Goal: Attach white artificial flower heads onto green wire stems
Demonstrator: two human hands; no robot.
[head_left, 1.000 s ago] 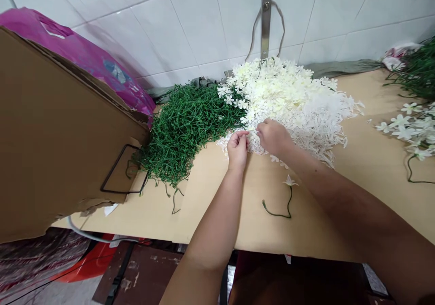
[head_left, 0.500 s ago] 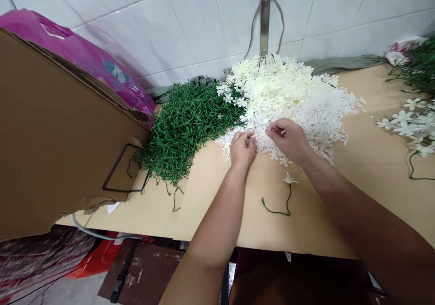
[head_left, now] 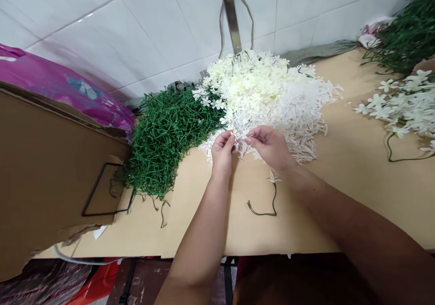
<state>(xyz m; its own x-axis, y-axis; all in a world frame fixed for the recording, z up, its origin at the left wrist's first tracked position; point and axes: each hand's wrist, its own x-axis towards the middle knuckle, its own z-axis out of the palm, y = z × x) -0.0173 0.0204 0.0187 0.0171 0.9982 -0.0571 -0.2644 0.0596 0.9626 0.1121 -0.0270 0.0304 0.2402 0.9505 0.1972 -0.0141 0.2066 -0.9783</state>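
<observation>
— Two hands, one white flower (head_left: 238,136)?
— Left hand (head_left: 222,153) and right hand (head_left: 272,146), fingers pinched on it at the near edge of the flower pile (head_left: 265,87), over the bench (head_left: 340,191) — kept close for reach, probably.

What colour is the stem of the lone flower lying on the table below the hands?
The stem is green; head view.

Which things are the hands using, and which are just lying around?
Belongs: left hand, right hand, little white flower pinched between them, white flower pile, green stem pile, stemmed flower on the table.
Just lying about: cardboard box, pink bag, metal bracket.
</observation>
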